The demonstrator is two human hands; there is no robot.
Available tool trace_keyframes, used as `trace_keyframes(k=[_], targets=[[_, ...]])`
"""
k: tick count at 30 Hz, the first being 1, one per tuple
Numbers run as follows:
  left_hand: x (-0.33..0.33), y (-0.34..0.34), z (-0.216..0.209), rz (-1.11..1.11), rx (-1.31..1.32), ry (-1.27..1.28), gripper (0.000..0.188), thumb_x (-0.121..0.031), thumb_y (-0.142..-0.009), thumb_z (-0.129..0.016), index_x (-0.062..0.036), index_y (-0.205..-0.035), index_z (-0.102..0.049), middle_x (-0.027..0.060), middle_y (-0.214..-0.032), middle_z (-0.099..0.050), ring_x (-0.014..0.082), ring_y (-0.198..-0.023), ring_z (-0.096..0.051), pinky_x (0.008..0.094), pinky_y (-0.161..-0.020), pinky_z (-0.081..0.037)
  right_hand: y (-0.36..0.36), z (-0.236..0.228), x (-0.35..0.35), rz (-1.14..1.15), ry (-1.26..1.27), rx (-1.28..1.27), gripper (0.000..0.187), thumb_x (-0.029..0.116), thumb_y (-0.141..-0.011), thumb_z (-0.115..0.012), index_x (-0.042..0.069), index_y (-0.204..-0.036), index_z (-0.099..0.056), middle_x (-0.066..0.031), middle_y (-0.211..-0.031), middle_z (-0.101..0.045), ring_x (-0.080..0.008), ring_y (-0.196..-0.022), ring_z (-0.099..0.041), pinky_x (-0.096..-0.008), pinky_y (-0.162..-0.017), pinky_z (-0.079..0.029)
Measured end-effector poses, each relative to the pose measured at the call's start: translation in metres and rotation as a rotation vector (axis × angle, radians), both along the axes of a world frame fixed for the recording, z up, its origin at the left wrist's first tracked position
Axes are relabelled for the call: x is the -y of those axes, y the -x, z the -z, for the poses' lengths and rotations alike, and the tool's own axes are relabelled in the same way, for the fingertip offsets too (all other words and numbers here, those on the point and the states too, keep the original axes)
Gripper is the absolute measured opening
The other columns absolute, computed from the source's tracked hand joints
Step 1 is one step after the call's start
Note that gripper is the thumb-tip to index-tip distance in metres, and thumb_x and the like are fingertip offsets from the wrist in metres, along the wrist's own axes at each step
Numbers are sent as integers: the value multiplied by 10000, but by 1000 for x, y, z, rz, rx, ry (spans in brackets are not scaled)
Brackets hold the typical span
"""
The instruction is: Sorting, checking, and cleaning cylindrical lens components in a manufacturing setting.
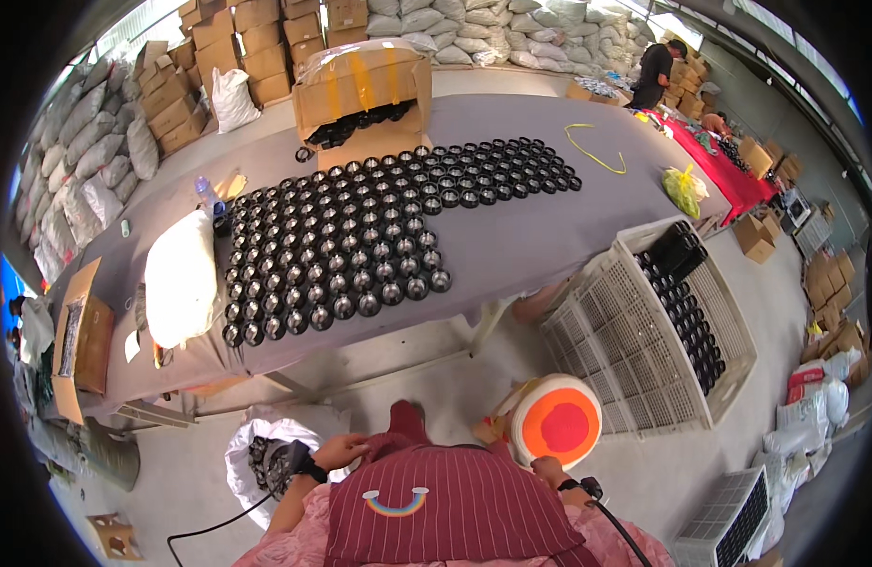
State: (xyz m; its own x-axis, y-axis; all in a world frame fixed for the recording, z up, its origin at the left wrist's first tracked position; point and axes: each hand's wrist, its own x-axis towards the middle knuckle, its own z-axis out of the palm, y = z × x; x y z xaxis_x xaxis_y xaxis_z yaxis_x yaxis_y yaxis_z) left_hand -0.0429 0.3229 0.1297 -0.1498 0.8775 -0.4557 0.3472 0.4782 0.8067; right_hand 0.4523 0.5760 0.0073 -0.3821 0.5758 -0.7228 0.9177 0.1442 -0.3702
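Note:
My left hand (340, 452) is at the left edge of my dark red striped apron (445, 501), fingers stretched toward it; I see nothing in them. Beside that forearm, a white sack (250, 441) holds black pieces. My right hand (549, 470) is by the apron's right edge with fingers curled; whether they hold anything is hidden. Just beyond it stands a round bucket-like thing (587, 422) with an orange and red top. Both hands are below the table (493, 241), apart from the rows of round black cups (360, 279) with shiny insides standing on it.
An open carton (360, 90) with more black pieces stands at the table's far side. To the left are a white sack (181, 279) and an opened box (94, 345). A grey crate (606, 340) of black parts stands right. A person (653, 74) works far right.

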Motion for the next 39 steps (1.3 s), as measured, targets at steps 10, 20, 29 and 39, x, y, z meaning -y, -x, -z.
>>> trace_keyframes(k=[10,20,29,39], targets=[[-180,94,-47,-52,6,-108,385,-252,-925,-620,4,-1213,-619,191,-1100,-688,263,-991,-681,344,-852,-522,154,-16,-160,71,-206,-293,281,248,-861,-618,45,-1042,-686,-157,-960,-700,-288,-871,-684,-372,-784,-538],[-347,101,-98,-72,0,-274,387,-174,-888,-646,-14,-1238,-604,171,-1135,-678,272,-1030,-671,336,-883,-522,231,-144,-367,288,-504,-415,354,239,-866,-618,26,-1147,-652,-161,-977,-712,-259,-897,-688,-365,-808,-529],[-481,57,-71,-251,-144,-162,397,-154,-873,-650,-30,-1247,-602,168,-1080,-694,255,-990,-684,345,-849,-535,256,-126,-647,360,-714,-553,349,170,-836,-627,28,-1154,-626,-189,-1013,-687,-341,-958,-653,-403,-855,-514],[-603,-8,-32,-675,-69,-159,441,-118,-864,-665,-60,-1292,-578,126,-1060,-702,196,-945,-673,310,-807,-514,277,-117,-886,66,-855,-380,623,131,-773,-679,-16,-1327,-434,-218,-1316,-505,-386,-1249,-446,-461,-1050,-374]])
